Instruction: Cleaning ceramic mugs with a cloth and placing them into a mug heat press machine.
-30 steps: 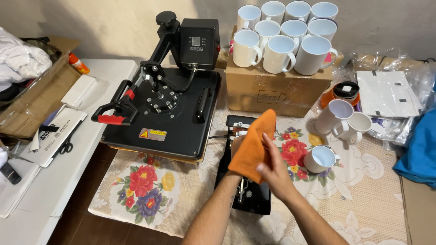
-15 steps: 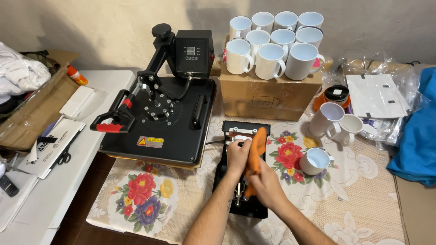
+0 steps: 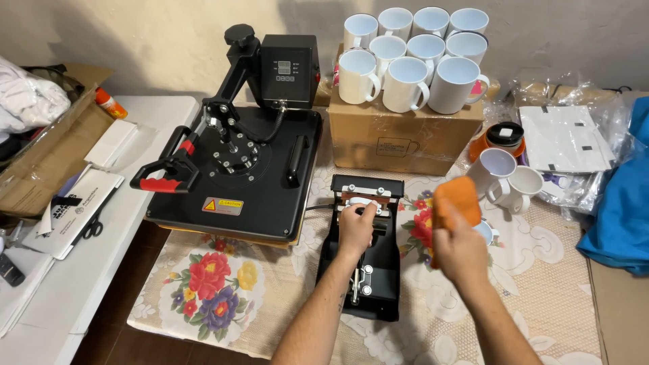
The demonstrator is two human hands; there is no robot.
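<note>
The left hand [image 3: 356, 228] rests on the small black mug press [image 3: 362, 247], fingers curled over the white mug [image 3: 359, 203] clamped at its far end. The press runs lengthwise straight away from the person, so the mug lies directly ahead of the left hand, touching it. The right hand [image 3: 460, 247] hangs just to the right of the press, closed around an orange cloth [image 3: 454, 196], clear of the mug. Beyond the right hand stand 2 loose white mugs [image 3: 507, 179]; the left hand is the nearer one to the clamped mug.

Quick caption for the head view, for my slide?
Left hand on the black mug press, right hand holding an orange cloth beside it.
</note>
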